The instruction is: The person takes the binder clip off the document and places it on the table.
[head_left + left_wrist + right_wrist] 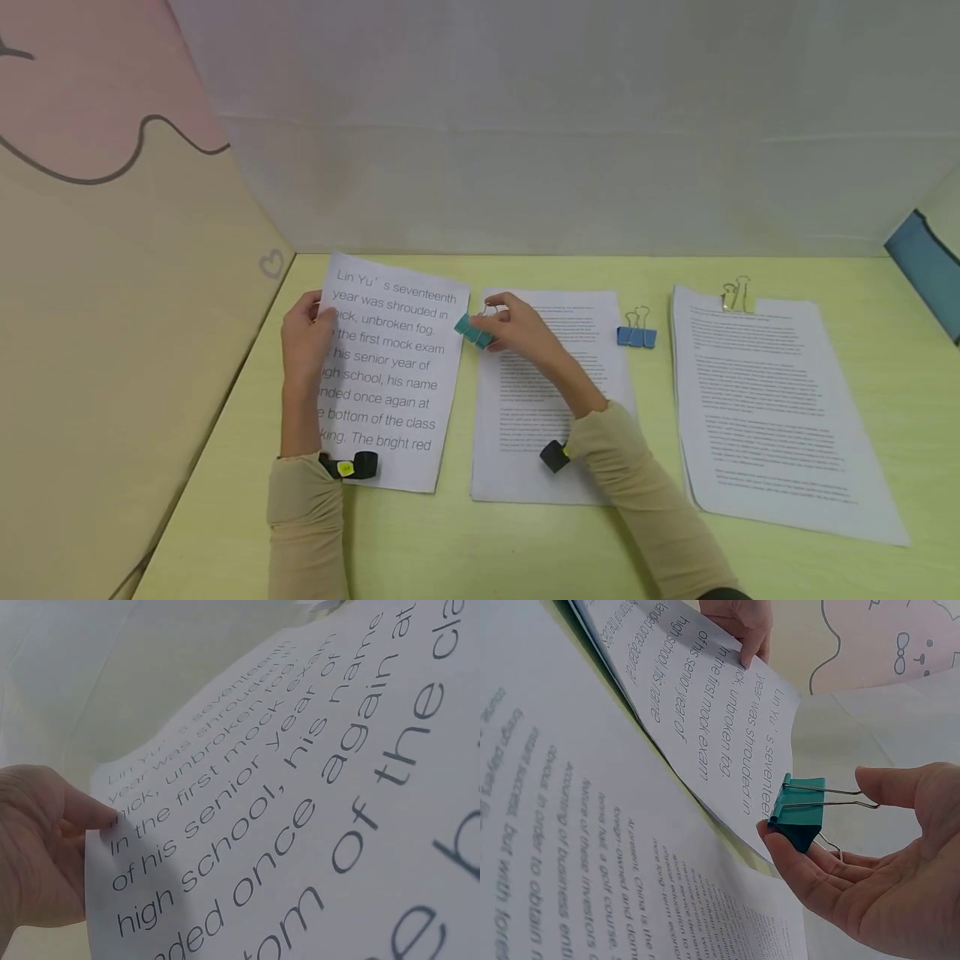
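My left hand [306, 346] pinches the left edge of the large-print paper sheets [390, 375], thumb on top and fingers behind; their upper part is tilted up. In my right hand [525, 333] is a teal binder clip [804, 810], held by its wire handles [829, 796] between thumb and fingers. The clip's mouth overlaps the sheets' upper right edge in the head view. In the right wrist view the clip's black inside shows a little, and its mouth faces the printed page. Beneath my right hand and forearm lies a small-print paper stack [525, 475].
A blue binder clip [636, 337] stands at the middle stack's right edge. Further right lies another stack of printed paper [772, 417], with a yellowish binder clip [738, 302] at its top edge. A pale wall [562, 167] rises behind the table [420, 550], a decorated panel [135, 333] at left.
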The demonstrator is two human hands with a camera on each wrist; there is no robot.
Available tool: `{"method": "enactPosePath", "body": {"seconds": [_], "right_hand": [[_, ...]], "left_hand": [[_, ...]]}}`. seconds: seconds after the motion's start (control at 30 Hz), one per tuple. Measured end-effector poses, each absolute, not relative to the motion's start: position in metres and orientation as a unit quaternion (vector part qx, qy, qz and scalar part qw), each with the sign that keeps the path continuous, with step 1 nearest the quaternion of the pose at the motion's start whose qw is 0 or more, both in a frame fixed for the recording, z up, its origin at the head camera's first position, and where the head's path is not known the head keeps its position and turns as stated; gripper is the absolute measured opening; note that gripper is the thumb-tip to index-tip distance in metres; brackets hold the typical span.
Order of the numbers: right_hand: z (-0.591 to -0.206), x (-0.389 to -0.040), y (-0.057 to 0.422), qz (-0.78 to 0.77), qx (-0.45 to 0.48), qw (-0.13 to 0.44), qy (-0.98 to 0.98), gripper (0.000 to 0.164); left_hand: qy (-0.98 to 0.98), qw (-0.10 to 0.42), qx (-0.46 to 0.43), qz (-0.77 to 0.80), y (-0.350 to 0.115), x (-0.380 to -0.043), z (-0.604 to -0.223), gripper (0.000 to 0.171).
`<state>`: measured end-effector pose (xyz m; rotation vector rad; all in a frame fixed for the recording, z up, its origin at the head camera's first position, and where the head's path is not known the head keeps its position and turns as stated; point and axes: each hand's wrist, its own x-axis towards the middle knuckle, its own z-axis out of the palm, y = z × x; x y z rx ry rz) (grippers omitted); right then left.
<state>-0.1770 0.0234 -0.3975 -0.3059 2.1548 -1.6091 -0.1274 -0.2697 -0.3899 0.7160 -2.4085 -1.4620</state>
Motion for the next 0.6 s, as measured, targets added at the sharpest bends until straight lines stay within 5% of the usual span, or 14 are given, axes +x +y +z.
{"method": "enactPosePath", "body": {"seconds": [0.6], "right_hand": [[-0.411, -0.174, 0.009, -0.552, -0.091, 0.229, 0.797, 0.062]], "left_hand": [[-0.832, 0.101, 0.226, -0.496, -0.272, -0.129, -0.394, 0.044]]}}
